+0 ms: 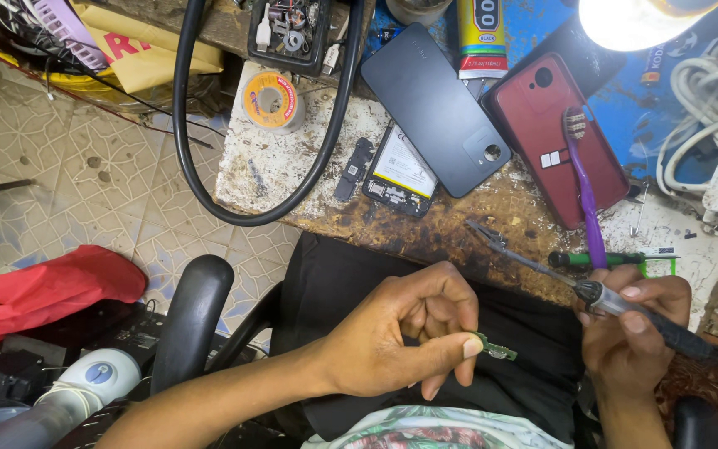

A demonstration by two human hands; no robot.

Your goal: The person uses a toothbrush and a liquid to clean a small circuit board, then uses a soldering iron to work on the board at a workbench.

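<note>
Both forearms were bare, with no sleeves, watch or rings showing on the left hand (pixel 400 328) or the right hand (pixel 629 328). The person wore dark, plain black trousers (pixel 342 283) across the lap. At the bottom edge showed a pale shirt (pixel 434 432) with a green and pink leafy print.
</note>
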